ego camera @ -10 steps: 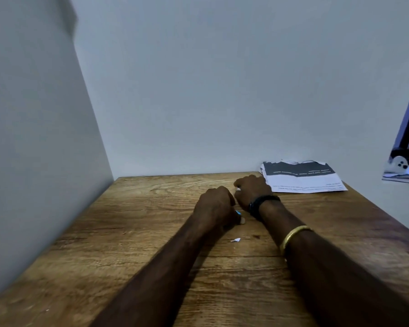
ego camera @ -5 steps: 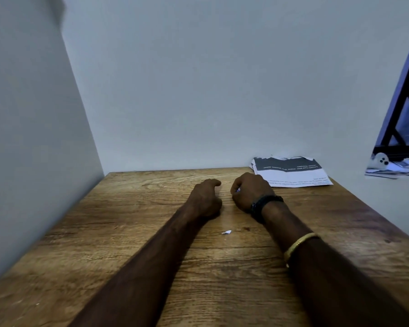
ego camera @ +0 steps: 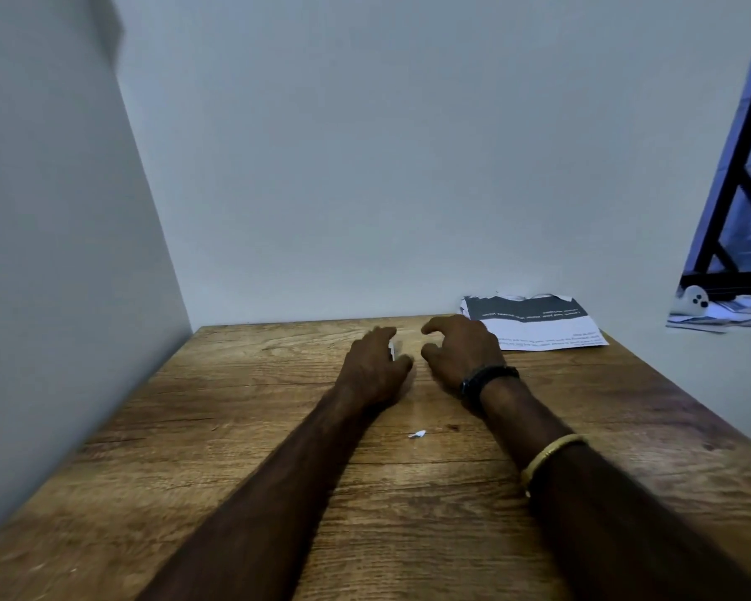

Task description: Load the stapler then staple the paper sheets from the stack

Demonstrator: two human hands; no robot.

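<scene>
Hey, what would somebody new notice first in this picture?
The left hand and right hand come first, close together mid-way across the wooden table. A paper stack with a dark band lies at the far right corner; a tiny white scrap sits nearer, between the forearms.

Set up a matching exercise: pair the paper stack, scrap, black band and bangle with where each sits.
Things:
1. paper stack
2. scrap
3. black band
4. bangle

Places:
A. on the right wrist
B. far right corner of the table
C. on the table between the two forearms
D. on the right forearm, nearer the elbow

Pairs: 1-B, 2-C, 3-A, 4-D
</scene>
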